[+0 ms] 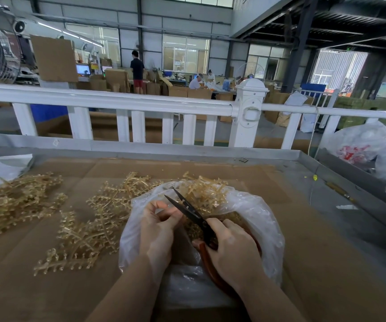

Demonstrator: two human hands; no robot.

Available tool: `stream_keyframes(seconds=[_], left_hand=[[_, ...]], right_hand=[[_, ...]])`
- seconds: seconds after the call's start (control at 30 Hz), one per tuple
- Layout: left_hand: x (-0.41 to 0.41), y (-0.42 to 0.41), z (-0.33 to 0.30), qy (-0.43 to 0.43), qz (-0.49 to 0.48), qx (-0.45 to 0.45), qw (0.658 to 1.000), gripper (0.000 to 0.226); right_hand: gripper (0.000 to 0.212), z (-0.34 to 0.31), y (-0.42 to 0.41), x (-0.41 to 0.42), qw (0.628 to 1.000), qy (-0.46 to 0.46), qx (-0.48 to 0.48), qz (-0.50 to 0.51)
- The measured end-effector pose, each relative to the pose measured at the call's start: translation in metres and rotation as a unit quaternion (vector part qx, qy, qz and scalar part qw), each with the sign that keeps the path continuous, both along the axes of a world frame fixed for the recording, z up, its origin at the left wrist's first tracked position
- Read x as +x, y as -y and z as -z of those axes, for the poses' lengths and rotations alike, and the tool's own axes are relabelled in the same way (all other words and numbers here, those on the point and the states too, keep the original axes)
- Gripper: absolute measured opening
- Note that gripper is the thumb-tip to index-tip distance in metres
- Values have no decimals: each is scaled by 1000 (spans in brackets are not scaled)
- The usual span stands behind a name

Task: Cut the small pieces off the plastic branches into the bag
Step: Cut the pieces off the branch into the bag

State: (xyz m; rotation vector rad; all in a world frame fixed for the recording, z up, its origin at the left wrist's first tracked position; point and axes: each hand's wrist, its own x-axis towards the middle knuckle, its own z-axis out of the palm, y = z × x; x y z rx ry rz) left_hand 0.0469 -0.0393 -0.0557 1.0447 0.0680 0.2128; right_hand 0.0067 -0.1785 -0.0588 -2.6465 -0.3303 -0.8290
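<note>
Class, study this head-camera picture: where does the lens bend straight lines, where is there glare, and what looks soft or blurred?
Head view: the wide lens bows the white railing; daylight blows out the far windows; glare whitens the plastic bag; the scissors and both hands, left hand and right hand, look reasonably sharp, distant workers soft.

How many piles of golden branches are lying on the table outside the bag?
2: one pile at the left edge, one beside the bag. More branches sit in the bag, partly hidden.
</note>
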Motion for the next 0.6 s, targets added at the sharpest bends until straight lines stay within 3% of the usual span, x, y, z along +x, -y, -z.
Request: stream_keyframes(seconds=[0.17, 0.6], left_hand=[[2, -2, 2, 0, 34, -64, 997, 35], [4, -1, 3, -23, 19, -73, 997, 35]], right_hand=[[42, 1, 2, 1, 1000, 7, 15, -17], [48, 3, 8, 4, 996, -67, 31, -54]])
